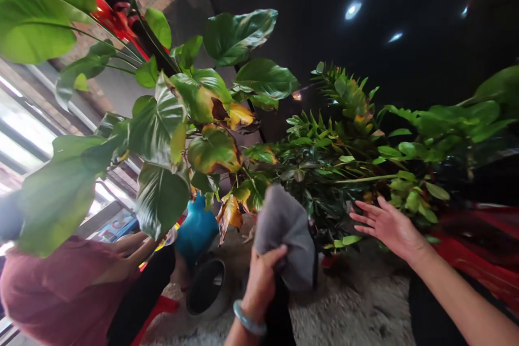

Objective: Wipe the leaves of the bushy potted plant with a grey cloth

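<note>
My left hand (pixel 263 278), with a pale bangle at the wrist, is closed on a grey cloth (pixel 286 235) that hangs bunched in front of the plants. Off to the right, my right hand (pixel 387 227) is held with its fingers spread and nothing in it. Just beyond it stands a dense, small-leaved green plant (pixel 336 140). Left of the cloth rises a large-leaved plant (pixel 158 124); several of its lower leaves (pixel 214 151) have yellow and brown edges.
A seated person in a pink shirt (pixel 60 292) is at the lower left, beside a blue container (pixel 197 227) and a dark bucket (pixel 207 286). A shiny black wall (pixel 316 11) stands behind the plants. Red material (pixel 482 248) lies at the right.
</note>
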The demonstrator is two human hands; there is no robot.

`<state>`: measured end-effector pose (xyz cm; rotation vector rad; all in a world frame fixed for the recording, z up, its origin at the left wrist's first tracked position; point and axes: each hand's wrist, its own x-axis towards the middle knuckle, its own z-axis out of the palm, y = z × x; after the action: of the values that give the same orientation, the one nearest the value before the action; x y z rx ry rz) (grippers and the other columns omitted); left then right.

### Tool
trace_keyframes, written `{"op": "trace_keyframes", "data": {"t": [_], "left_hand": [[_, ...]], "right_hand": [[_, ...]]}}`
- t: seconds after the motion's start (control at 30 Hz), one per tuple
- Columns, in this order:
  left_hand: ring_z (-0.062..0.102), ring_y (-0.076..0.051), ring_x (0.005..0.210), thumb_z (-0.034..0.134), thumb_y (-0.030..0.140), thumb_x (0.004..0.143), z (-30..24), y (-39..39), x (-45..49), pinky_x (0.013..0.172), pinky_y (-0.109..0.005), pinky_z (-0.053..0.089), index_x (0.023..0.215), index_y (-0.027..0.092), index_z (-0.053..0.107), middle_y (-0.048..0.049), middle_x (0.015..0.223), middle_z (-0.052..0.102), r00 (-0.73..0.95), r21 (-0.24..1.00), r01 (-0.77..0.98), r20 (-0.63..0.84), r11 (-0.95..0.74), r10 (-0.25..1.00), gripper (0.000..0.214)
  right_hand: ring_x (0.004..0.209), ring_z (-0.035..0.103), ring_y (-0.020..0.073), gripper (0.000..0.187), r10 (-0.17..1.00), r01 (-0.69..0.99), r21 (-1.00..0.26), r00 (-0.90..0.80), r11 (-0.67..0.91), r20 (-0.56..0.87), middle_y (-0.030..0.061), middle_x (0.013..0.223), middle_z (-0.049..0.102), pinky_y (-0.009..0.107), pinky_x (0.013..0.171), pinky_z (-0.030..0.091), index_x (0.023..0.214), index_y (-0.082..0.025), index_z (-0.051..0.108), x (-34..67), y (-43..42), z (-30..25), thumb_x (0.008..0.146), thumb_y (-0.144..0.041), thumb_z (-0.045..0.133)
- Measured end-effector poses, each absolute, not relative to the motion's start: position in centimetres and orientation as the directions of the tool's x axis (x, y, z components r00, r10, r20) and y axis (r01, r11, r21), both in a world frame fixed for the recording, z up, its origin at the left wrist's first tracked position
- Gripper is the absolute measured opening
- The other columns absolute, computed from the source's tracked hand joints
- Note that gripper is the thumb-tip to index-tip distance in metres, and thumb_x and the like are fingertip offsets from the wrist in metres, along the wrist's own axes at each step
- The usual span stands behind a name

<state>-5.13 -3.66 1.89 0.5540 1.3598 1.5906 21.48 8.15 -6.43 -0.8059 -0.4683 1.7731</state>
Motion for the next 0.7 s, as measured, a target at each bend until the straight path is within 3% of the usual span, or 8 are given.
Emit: {"op": "trace_keyframes", "data": {"t": [0.1, 0.2, 0.27, 0.37, 0.47, 0.6, 0.7], "left_hand": [[0.066, -0.026, 0.101, 0.082, 0.021, 0.046, 6.6, -0.4, -6.7, 0.086, -0.033, 0.053, 0.078, 0.024, 0.071, -0.0029, 0.085, 0.075, -0.545, 0.922, -0.354, -0.067, -0.158, 0.836, 0.033], [0.067, -0.023, 0.099, 0.081, 0.021, 0.046, 7.6, 2.3, -6.6, 0.087, -0.031, 0.052, 0.079, 0.024, 0.069, -0.0019, 0.084, 0.074, -0.617, 0.903, -0.333, 0.007, -0.27, 0.787, 0.035], [0.069, -0.024, 0.087, 0.082, 0.021, 0.043, 5.5, 2.2, -5.5, 0.083, -0.033, 0.053, 0.078, 0.021, 0.067, -0.003, 0.078, 0.073, -0.574, 0.932, -0.327, -0.066, -0.154, 0.816, 0.038], [0.068, -0.026, 0.072, 0.081, 0.022, 0.041, 0.5, -0.6, -3.1, 0.073, -0.039, 0.054, 0.076, 0.017, 0.065, -0.0048, 0.07, 0.071, -0.427, 0.931, -0.297, -0.327, 0.211, 0.843, 0.039], [0.068, -0.029, 0.076, 0.079, 0.018, 0.039, -1.6, -3.5, -1.6, 0.074, -0.041, 0.053, 0.078, 0.015, 0.066, -0.0055, 0.068, 0.07, -0.325, 0.882, -0.322, -0.443, 0.343, 0.836, 0.041], [0.068, -0.034, 0.089, 0.079, 0.017, 0.042, 2.7, -2.7, -2.7, 0.079, -0.045, 0.055, 0.078, 0.018, 0.069, -0.0076, 0.078, 0.073, -0.365, 0.952, -0.299, -0.177, 0.065, 0.914, 0.038], [0.064, -0.029, 0.106, 0.078, 0.013, 0.047, 6.6, 0.5, -4.7, 0.091, -0.034, 0.052, 0.068, 0.022, 0.068, -0.0049, 0.082, 0.073, -0.519, 0.97, -0.21, -0.007, -0.12, 0.855, 0.026]], "right_hand": [[0.097, 0.067, 0.0327, 0.036, 0.932, -0.671, -0.653, -0.182, -0.35, -0.313, 0.0143, 0.103, 0.073, 0.047, 0.079, 0.054, 0.097, -0.02, 0.07, 21.1, 8.1, -6.0, 0.086, -0.048, 0.05], [0.091, 0.068, 0.0305, 0.034, 0.93, -0.671, -0.655, -0.159, -0.347, -0.33, 0.0135, 0.098, 0.073, 0.043, 0.072, 0.056, 0.093, -0.02, 0.071, 20.8, 7.8, -5.3, 0.088, -0.044, 0.047], [0.091, 0.068, 0.0299, 0.033, 0.932, -0.668, -0.663, -0.144, -0.339, -0.333, 0.0131, 0.099, 0.073, 0.042, 0.07, 0.056, 0.091, -0.02, 0.071, 20.6, 7.6, -5.0, 0.088, -0.042, 0.046], [0.092, 0.068, 0.0304, 0.033, 0.937, -0.654, -0.683, -0.124, -0.325, -0.327, 0.0142, 0.104, 0.072, 0.043, 0.072, 0.056, 0.093, -0.019, 0.071, 20.7, 7.5, -4.9, 0.088, -0.041, 0.047], [0.094, 0.068, 0.0313, 0.032, 0.939, -0.654, -0.685, -0.126, -0.322, -0.321, 0.0149, 0.105, 0.072, 0.046, 0.079, 0.055, 0.093, -0.019, 0.071, 21.0, 7.7, -5.1, 0.087, -0.04, 0.048], [0.098, 0.067, 0.0322, 0.032, 0.941, -0.675, -0.663, -0.154, -0.324, -0.303, 0.0155, 0.103, 0.072, 0.047, 0.086, 0.053, 0.093, -0.018, 0.071, 21.0, 7.9, -5.4, 0.085, -0.042, 0.051], [0.102, 0.066, 0.0334, 0.034, 0.947, -0.679, -0.666, -0.152, -0.308, -0.283, 0.0165, 0.104, 0.072, 0.048, 0.089, 0.051, 0.094, -0.018, 0.071, 20.8, 7.8, -5.4, 0.083, -0.046, 0.054]]}}
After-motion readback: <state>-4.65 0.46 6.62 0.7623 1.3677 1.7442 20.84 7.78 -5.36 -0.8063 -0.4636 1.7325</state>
